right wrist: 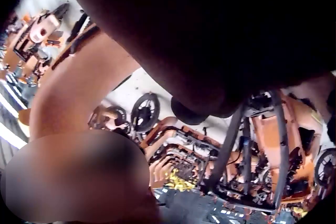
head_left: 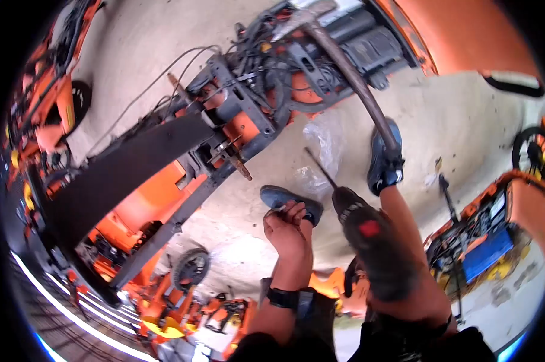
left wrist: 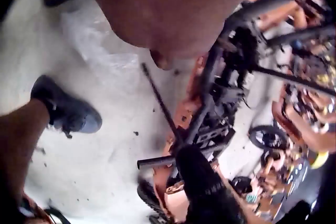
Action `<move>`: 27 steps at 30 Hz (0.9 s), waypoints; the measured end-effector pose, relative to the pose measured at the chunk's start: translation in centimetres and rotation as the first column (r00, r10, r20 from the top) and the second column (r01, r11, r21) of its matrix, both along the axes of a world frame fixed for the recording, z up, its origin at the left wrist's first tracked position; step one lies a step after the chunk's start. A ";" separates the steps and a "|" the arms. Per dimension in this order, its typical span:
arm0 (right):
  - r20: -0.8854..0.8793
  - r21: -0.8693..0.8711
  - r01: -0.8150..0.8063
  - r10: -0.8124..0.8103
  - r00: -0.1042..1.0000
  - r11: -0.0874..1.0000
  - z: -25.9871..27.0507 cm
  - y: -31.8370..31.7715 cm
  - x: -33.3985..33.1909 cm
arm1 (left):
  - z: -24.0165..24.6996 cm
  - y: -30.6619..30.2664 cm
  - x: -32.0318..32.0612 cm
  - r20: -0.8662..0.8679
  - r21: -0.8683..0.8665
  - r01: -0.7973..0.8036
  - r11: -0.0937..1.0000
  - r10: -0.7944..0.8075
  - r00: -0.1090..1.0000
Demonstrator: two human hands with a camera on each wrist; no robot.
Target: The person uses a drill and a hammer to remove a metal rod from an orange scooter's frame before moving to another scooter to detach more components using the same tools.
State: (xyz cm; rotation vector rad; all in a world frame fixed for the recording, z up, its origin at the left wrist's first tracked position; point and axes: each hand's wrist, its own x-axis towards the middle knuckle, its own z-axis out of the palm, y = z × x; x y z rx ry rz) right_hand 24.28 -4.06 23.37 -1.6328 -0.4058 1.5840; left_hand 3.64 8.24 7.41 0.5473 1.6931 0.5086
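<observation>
**Entry: screwdriver in right hand, tip short of the frame**

**Item.** The screwdriver (head_left: 321, 170) is a thin dark shaft. Its handle is hidden inside your glove, so calling it a screwdriver is a judgement from the shaft alone.

**Right hand.** Your right hand (head_left: 369, 238) is gloved, with the fingers wrapped tight round the handle. The left wrist view shows the same hold, with the shaft (left wrist: 160, 103) rising out of the glove (left wrist: 202, 187).

**Long axis.** The shaft runs from the glove up and to the left. The tip hangs in the air over the floor (head_left: 465, 127) and touches nothing.

**Bearing.** The frame (head_left: 236, 102) lies up and to the left of the tip. Its rusty stud (head_left: 241, 169) sits left of the tip, off the shaft's line, with bare floor between them.

**Left hand.** Your left hand (head_left: 287, 229) is bare and just beside the glove, on the frame's side. The fingers are curled in toward the palm. You cannot tell whether they pinch anything, because a pale speck at the fingertips is too small to read. This hand is about as near the stud as the tip is.

**Nearby.**
- A shoe (head_left: 284, 196) is just beyond the left hand's fingertips.
- A second shoe (head_left: 381, 157) is to the right of the shaft.
- A bag (head_left: 324, 139) of clear plastic lies on the floor by the tip.
- A long rusty bar (head_left: 357, 78) slants from the frame down to the second shoe.

**Right wrist view.** The glove fills and darkens it, so it adds nothing to the grip.
</observation>
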 end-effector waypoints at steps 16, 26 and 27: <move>0.053 -0.074 0.264 -0.260 0.964 0.962 1.5 1.1 -0.5 | -2.5 -5.3 -1.2 0.149 -0.238 -0.027 0.971 0.065 0.987; 0.489 0.117 0.106 -0.150 0.859 0.987 -7.4 10.6 -3.4 | 1.0 3.3 1.5 0.345 -0.196 -0.162 0.967 0.223 0.912; 0.561 0.176 0.063 -0.152 0.814 0.982 -7.9 12.0 -3.2 | 1.3 4.1 1.8 0.347 -0.187 -0.159 0.969 0.217 0.912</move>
